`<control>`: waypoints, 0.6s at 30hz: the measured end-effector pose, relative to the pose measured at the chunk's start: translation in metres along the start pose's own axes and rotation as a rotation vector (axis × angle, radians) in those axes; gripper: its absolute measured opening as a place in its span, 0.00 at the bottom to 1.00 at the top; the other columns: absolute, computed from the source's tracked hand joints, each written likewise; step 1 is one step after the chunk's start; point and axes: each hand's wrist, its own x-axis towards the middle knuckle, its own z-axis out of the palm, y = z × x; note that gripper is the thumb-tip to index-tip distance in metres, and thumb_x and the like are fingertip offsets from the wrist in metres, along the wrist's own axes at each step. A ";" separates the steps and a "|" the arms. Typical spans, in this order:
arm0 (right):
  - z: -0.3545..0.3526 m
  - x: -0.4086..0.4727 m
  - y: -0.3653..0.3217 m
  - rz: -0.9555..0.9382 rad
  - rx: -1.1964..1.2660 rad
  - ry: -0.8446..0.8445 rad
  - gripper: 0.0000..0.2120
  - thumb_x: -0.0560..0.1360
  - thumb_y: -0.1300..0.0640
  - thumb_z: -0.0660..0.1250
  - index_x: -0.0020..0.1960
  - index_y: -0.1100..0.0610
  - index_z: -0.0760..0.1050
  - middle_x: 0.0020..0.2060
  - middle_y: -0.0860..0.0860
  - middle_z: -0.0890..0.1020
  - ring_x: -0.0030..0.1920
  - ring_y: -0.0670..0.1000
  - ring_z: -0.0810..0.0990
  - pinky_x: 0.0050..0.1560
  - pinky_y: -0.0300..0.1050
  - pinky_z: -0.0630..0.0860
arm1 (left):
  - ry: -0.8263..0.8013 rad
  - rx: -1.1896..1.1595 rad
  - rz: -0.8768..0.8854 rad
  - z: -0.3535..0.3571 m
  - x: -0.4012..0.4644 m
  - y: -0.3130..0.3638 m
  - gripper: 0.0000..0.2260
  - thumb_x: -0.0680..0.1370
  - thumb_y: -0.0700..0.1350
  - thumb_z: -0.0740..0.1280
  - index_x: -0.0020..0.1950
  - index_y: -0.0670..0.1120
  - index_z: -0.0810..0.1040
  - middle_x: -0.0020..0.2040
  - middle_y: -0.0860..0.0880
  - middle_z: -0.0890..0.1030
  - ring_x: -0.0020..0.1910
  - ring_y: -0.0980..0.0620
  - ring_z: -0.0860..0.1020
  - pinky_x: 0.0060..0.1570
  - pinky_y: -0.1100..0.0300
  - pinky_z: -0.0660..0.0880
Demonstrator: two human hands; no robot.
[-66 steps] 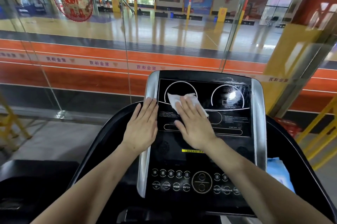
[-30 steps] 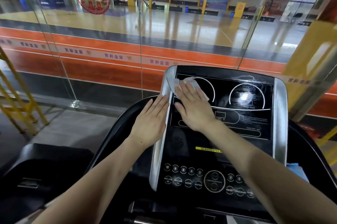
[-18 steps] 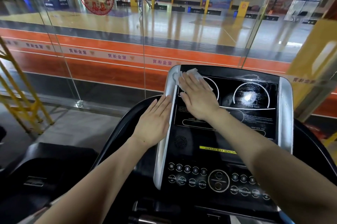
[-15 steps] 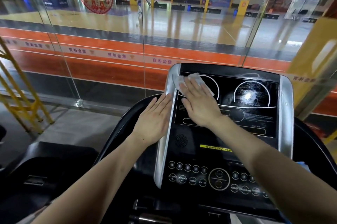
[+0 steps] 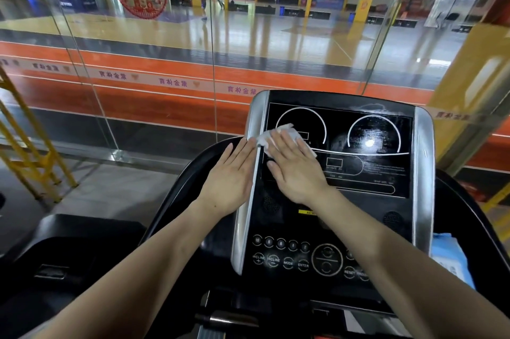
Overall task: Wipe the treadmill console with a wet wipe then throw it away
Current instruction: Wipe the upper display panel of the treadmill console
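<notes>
Since the preceding frame, the right hand (image 5: 296, 170) has slid the wet wipe (image 5: 276, 138) down from the upper left corner of the treadmill console (image 5: 358, 173) to the lower part of the left dial. Its fingers lie flat and extended, pressing the crumpled white wipe against the black panel. Left hand (image 5: 234, 173) rests open and empty, palm down, beside the silver side trim (image 5: 248, 200); a blue wipe packet (image 5: 452, 258) sits at right.

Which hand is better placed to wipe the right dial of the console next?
The right hand. It already presses the wet wipe flat on the console screen, beside the right dial. The left hand rests empty outside the silver left trim.
</notes>
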 end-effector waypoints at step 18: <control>0.030 -0.070 -0.028 0.054 0.041 -0.059 0.31 0.86 0.39 0.45 0.84 0.53 0.50 0.84 0.48 0.46 0.82 0.46 0.37 0.82 0.55 0.46 | 0.015 -0.005 -0.030 0.006 -0.006 0.012 0.27 0.82 0.47 0.51 0.79 0.37 0.66 0.83 0.40 0.62 0.84 0.44 0.54 0.81 0.42 0.56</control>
